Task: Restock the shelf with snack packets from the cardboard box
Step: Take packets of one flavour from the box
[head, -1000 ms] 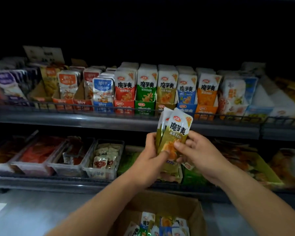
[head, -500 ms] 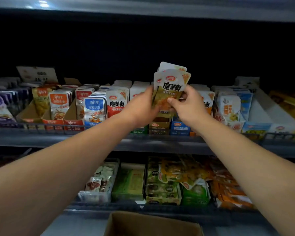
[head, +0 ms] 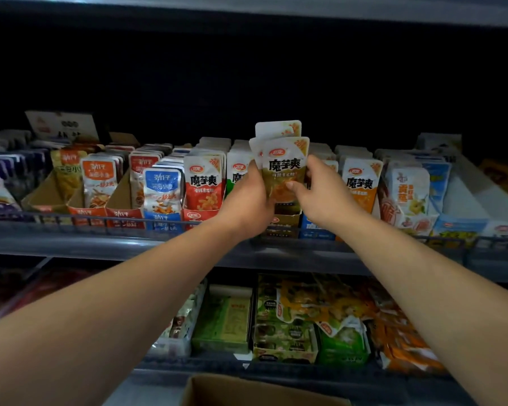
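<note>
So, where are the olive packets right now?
Head view, centre: left hand and right hand hold the olive packets over the upper shelf, between red packets and orange packets.

A shop: shelves (head: 100, 241) stocked with snack packets (head: 204, 183).

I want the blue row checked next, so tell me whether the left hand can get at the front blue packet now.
Probably not yet: the left hand grips the olive packets together with the right hand. The way looks free, though; the blue packet stands unblocked at the front of its row.
</note>
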